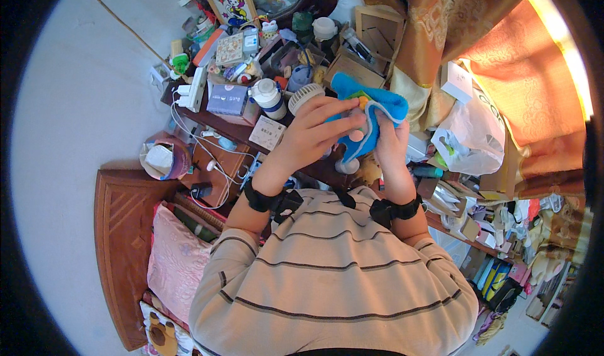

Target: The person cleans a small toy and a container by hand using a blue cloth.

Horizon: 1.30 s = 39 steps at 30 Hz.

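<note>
A blue plush cloth item (pixel 388 100) with a pale trim is held up over the cluttered dresser. My right hand (pixel 392 141) grips its right side, with the thumb against the trim. My left hand (pixel 314 131) lies across its left side, fingers stretched over a small patch with green and orange-yellow parts. The fingers hide much of that patch, so I cannot tell what it is. A round white ball (pixel 348 166) shows just below the cloth's lower corner; whether it is attached is unclear. A white fan with a slatted grille (pixel 306 97) stands behind my left hand.
A white bottle with blue bands (pixel 268 100), a purple box (pixel 227 100) and a small pale box (pixel 266 133) stand left of my hands. A white power strip (pixel 192 94) trails cables. At right are a white plastic bag (pixel 474 139) and orange curtains (pixel 512 87).
</note>
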{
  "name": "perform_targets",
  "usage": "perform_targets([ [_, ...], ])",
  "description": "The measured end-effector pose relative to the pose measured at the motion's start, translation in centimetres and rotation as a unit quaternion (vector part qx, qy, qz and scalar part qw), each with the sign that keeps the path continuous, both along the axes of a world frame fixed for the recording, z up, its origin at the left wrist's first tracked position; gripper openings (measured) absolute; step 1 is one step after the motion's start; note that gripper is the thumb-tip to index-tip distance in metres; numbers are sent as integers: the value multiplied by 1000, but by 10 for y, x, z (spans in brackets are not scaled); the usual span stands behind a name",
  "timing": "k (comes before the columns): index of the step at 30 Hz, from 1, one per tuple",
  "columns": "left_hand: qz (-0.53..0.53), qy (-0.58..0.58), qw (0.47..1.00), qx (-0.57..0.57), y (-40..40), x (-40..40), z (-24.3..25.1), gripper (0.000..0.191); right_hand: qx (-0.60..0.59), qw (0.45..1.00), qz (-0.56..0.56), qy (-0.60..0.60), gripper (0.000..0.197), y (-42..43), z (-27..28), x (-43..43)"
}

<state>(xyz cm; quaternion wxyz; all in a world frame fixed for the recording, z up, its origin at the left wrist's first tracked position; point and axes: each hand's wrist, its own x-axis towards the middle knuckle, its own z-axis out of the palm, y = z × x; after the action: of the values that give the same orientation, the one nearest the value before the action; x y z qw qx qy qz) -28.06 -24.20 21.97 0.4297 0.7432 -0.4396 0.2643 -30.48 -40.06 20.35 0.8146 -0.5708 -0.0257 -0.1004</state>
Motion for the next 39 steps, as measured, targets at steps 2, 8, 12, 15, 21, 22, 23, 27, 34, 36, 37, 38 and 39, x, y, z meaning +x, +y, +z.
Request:
perform_targets([
  [2, 4, -19, 1000, 23, -1, 0, -3, 40, -5, 1000, -9, 15, 20, -1, -1, 1],
  [8, -19, 115, 992, -49, -7, 1, -6, 48, 95, 992, 74, 47, 28, -15, -7, 3],
  [12, -47, 190, 975, -106, -8, 1, -19, 47, 70, 989, 129, -19, 44, -17, -8, 2],
  [15, -77, 207, 969, -112, -9, 3, -16, 48, 50, 989, 136, -21, 50, -15, -5, 2],
  [21, -53, 178, 979, -80, -7, -1, -6, 48, 67, 988, 124, -59, 48, -15, -4, 2],
  [22, -64, 147, 987, -24, -4, -1, -6, 50, 87, 987, 124, -54, 46, -16, -4, 2],
  [23, -75, 116, 990, 32, -3, -1, -5, 53, 87, 987, 123, -54, 46, -19, -8, 1],
  [27, -85, 108, 990, 35, -5, -8, 4, 53, 124, 982, 136, -46, 40, -26, -20, 1],
  [34, -162, 374, 889, -207, -6, -11, -7, 54, 102, 978, 178, -40, 43, -30, -21, 5],
  [36, -182, 397, 869, -232, -4, -10, -8, 54, 92, 975, 193, -67, 44, -27, -15, 4],
  [37, -187, 407, 861, -242, -3, -9, -8, 52, 82, 971, 206, -93, 46, -25, -11, 4],
  [38, -191, 417, 853, -251, -3, -9, -8, 51, 82, 971, 206, -93, 46, -23, -5, 4],
  [39, -191, 416, 853, -251, -3, -8, -7, 51, 31, 974, 200, -100, 47, -21, 3, 5],
])
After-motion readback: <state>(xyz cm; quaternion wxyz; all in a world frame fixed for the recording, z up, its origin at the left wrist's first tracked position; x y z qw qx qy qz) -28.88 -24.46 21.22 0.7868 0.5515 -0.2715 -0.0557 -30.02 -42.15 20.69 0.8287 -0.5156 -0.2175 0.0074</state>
